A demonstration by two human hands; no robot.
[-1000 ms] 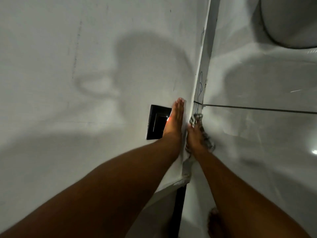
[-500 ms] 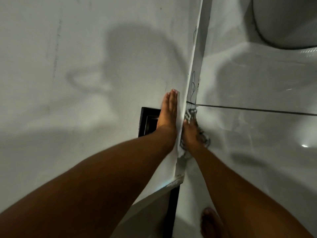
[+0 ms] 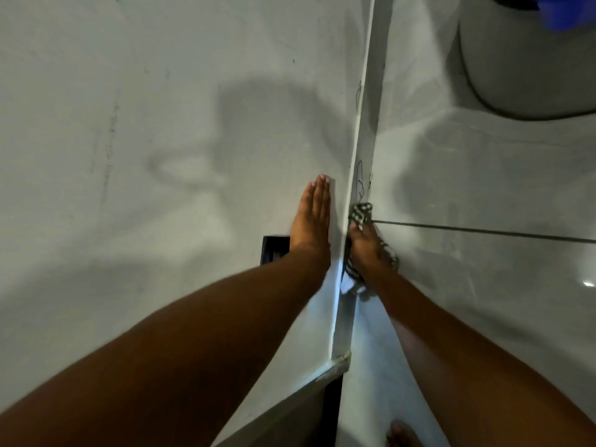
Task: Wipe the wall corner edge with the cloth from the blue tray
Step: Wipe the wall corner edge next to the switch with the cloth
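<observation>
The wall corner edge (image 3: 361, 137) runs as a pale vertical strip down the middle of the view, with dark scribbles on it. My right hand (image 3: 366, 250) presses a black-and-white checked cloth (image 3: 360, 213) against that edge; the cloth sticks out above my fingers and hangs below my wrist. Flat on the grey wall just left of the edge lies my left hand (image 3: 311, 217), fingers straight and together, holding nothing. A blue object (image 3: 567, 8), perhaps the tray, shows at the top right corner.
A black wall switch plate (image 3: 271, 250) sits partly under my left wrist. A large white rounded object (image 3: 522, 59) stands at the upper right on the tiled floor. A dark grout line (image 3: 483, 231) runs right from the cloth. A bare foot (image 3: 401, 433) shows at the bottom.
My right hand has slid the cloth a little up the corner edge, over the grout line. My left hand has shifted up the wall and covers more of the switch plate. The view tilted, revealing the blue object.
</observation>
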